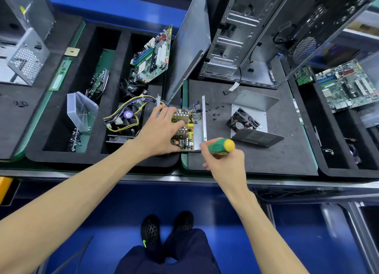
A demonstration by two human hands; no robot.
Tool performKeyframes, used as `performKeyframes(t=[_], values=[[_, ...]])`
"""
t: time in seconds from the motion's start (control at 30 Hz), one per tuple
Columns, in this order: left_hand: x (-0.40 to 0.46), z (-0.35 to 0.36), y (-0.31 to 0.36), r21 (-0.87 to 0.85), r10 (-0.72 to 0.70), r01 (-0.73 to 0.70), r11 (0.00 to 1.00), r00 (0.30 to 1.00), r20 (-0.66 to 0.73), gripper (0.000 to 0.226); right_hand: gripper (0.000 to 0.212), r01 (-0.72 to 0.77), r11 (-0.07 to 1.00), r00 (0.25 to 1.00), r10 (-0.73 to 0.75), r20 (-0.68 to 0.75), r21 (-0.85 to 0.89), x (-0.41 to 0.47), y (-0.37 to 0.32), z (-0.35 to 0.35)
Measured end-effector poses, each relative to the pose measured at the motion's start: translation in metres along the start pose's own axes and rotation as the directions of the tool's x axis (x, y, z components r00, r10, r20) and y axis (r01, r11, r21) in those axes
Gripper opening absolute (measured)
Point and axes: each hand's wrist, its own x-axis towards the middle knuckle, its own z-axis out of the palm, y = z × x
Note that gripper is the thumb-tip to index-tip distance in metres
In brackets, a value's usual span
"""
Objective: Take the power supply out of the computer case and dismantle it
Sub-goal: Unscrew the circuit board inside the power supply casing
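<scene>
The power supply (pixel 185 130) is out of the computer case (pixel 242 39), on the mat's near left edge, cover (pixel 254 117) and fan (pixel 243 121) off to its right; board removal seems left. Left hand (pixel 162 130) grips the board; right hand (pixel 225 160) clasps a screwdriver (pixel 221 146)
</scene>
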Motion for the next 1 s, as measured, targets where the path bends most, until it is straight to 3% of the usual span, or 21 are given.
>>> performKeyframes(t=[0.1,0.27,1.0], values=[[0.0,0.001,-0.001,-0.002,-0.001,0.001,1.0,1.0,-0.001,0.071,0.02,0.009,0.992,0.994,0.005,-0.106,0.126,-0.006,0.003,-0.001],[0.0,0.0,-0.001,0.004,0.005,-0.005,1.0,1.0,-0.006,0.072,0.035,0.022,0.997,0.995,-0.015,-0.096,0.068,-0.001,0.008,0.005],[0.0,0.003,-0.002,-0.011,0.012,-0.012,1.0,0.999,-0.031,0.07,0.047,-0.006,0.998,0.997,0.001,-0.08,-0.062,0.01,0.01,0.013]])
